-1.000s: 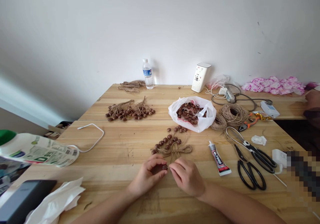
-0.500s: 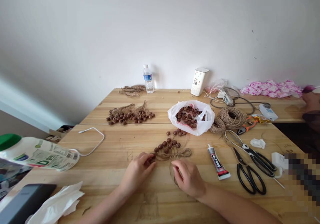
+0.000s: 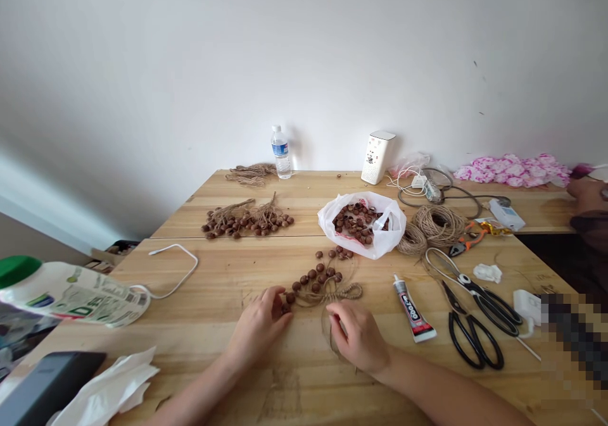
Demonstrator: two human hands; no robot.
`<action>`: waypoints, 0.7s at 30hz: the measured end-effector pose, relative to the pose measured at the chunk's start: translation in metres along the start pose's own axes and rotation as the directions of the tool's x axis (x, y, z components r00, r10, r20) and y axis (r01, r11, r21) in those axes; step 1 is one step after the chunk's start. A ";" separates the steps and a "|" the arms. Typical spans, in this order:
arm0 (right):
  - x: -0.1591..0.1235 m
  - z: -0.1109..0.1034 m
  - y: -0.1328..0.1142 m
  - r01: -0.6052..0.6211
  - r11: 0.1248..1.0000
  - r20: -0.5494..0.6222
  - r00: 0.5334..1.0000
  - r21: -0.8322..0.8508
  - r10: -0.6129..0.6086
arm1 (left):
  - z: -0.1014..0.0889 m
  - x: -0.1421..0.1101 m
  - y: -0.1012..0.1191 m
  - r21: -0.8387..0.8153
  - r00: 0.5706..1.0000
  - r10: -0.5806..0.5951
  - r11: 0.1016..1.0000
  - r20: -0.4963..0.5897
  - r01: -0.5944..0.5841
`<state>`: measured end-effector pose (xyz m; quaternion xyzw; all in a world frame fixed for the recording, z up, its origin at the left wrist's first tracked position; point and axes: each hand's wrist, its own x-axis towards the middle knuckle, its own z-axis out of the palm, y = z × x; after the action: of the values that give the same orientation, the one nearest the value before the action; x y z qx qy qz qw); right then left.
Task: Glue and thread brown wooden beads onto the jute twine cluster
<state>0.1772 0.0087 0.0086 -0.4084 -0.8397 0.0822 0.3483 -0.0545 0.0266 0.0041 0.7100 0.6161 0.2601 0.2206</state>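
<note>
My left hand (image 3: 259,326) rests on the wooden table (image 3: 218,287), its fingertips pinched on a brown bead at the left end of a cluster of beads tied with jute twine (image 3: 319,279). Beside it, my right hand (image 3: 360,338) lies with fingers curled, pinching strands of jute twine (image 3: 329,325) that trail from the cluster. A white plastic bag of brown beads (image 3: 363,222) lies open behind the cluster.
Glue tube (image 3: 412,304), black scissors (image 3: 470,325), pliers (image 3: 465,239) and twine coils (image 3: 434,225) lie to the right. Finished bead bunches (image 3: 247,219), a water bottle (image 3: 281,154), a white device (image 3: 377,157), a white cable (image 3: 173,273) and pink flowers (image 3: 515,168) are farther off. Another person's hand (image 3: 586,192) is at far right.
My left hand moved from beside my right hand up to the left end of the bead cluster. My right hand shifted slightly down along the twine. The view tilted down a little.
</note>
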 end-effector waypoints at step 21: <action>0.061 -0.081 0.061 -0.311 0.892 -0.066 0.950 -0.330 0.307 | -0.008 -0.018 0.024 -0.115 0.807 0.457 0.841 -0.375 -0.529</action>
<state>0.2428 0.0821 0.0743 -0.5903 -0.7638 -0.0104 0.2610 -0.0434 0.0053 0.0239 0.7638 0.4057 0.4892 0.1127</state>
